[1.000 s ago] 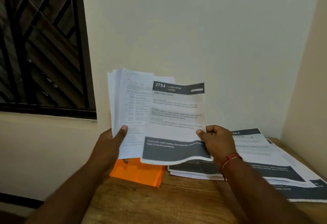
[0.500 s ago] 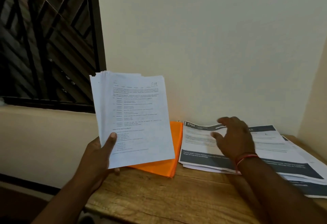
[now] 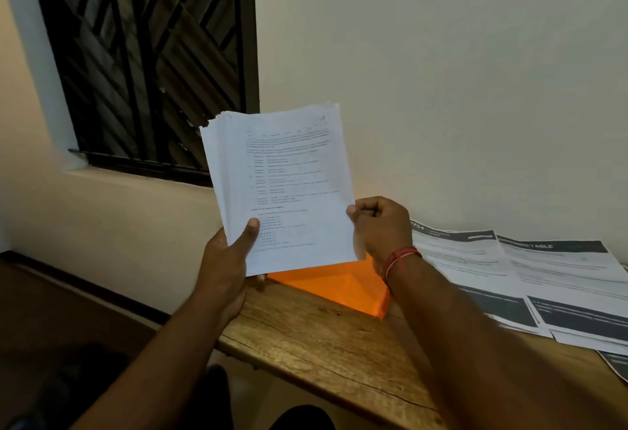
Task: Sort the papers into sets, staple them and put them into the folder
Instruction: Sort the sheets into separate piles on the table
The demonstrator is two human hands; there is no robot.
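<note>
I hold a thick stack of white printed papers point(image 3: 285, 184) upright above the table's left end. My left hand point(image 3: 231, 256) grips its lower left corner, thumb on the front sheet. My right hand point(image 3: 380, 229) pinches the right edge of the top sheet with curled fingers. An orange folder point(image 3: 339, 288) lies flat on the wooden table point(image 3: 326, 344) just behind and below the stack. To the right lie sorted sheets with dark header and footer bands point(image 3: 475, 266), spread in overlapping piles point(image 3: 574, 290). No stapler shows.
A cream wall stands right behind the table. A window with a dark metal grille point(image 3: 153, 55) is at the upper left. The table's left edge drops to a dark floor. More sheets hang at the far right edge point(image 3: 615, 361).
My right hand laid the banded sheet on the right pile, then came back and took the right edge of the stack's top sheet. The stack moved up and to the right.
</note>
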